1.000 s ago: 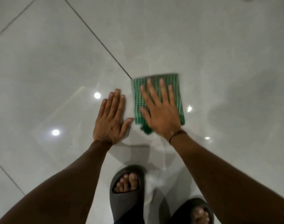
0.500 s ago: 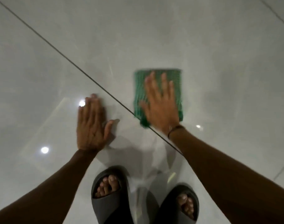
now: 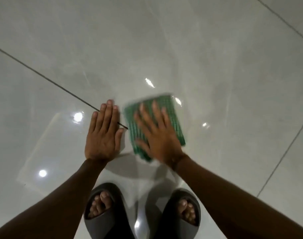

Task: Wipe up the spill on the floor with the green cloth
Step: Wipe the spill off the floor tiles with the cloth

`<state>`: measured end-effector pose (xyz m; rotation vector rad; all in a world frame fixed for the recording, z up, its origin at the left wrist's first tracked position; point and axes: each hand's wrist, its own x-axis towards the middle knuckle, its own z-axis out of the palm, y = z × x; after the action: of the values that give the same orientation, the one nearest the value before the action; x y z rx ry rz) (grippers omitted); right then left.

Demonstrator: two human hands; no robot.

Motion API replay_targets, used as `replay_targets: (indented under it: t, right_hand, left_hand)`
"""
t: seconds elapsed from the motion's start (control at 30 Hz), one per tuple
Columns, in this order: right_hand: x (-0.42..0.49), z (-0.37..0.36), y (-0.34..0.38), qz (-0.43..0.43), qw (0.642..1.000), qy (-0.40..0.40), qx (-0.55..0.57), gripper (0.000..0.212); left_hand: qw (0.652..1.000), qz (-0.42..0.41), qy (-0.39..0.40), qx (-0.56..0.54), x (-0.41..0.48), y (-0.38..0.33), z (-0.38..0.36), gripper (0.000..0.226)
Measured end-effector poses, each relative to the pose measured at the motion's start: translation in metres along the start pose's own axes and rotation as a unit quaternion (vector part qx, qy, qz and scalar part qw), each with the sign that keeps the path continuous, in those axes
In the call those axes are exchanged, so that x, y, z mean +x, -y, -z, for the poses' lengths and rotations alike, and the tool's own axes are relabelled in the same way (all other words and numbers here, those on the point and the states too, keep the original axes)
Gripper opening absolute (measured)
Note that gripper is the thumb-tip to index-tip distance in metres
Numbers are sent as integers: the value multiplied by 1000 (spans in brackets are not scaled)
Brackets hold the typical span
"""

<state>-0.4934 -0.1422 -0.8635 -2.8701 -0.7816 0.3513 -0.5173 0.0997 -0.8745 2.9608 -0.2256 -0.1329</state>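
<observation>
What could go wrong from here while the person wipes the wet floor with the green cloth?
1. The left hand lies flat on the glossy floor beside the green cloth; if the tile there is wet, it may slide.
2. Both slippers stand close behind the wiped patch, so a slip is possible.
3. The right hand only presses the cloth with spread fingers and is blurred by motion; the cloth might bunch or escape, leaving the shiny streaks beyond it.

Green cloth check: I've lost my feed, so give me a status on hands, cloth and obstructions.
Right hand flat on green checked cloth, blurred. Left hand flat on glossy tiled floor beside it. Wet glints at cloth's far edge. Nothing blocking.
</observation>
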Motion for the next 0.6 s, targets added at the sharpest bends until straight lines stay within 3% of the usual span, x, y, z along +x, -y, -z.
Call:
replay_targets:
  t: [0.03,0.1,0.2,0.3,0.37,0.43,0.5,0.6]
  right_hand:
    - [-39,-5,-6,57,998,25,-5,88]
    - [-95,-5,-40,55,998,26,-12,87]
    - [-92,8,-91,-132,991,17,-25,88]
    - [4,26,-94,-356,932,-70,14,92]
    - [64,35,-79,-392,914,-99,31,93]
    - [91,33,-49,-302,950,-79,28,92]
    - [74,20,-15,-136,990,-45,3,91]
    - [-13,2,-4,53,998,21,-6,91]
  left_hand:
    - [1000,-2,-6,-1,-1,0,0,74]
    - [1000,-4,-6,4,1,0,-2,75]
    - [1000,-1,-10,4,-2,0,-5,76]
    - [1000,-4,-11,7,-1,-2,-2,76]
    - [1000,-4,-13,7,0,-4,0,75]
    - [1000,2,-16,4,1,-5,2,74]
    - [1000,3,-9,-6,2,-4,6,73]
    - [999,13,6,-30,3,-3,8,72]
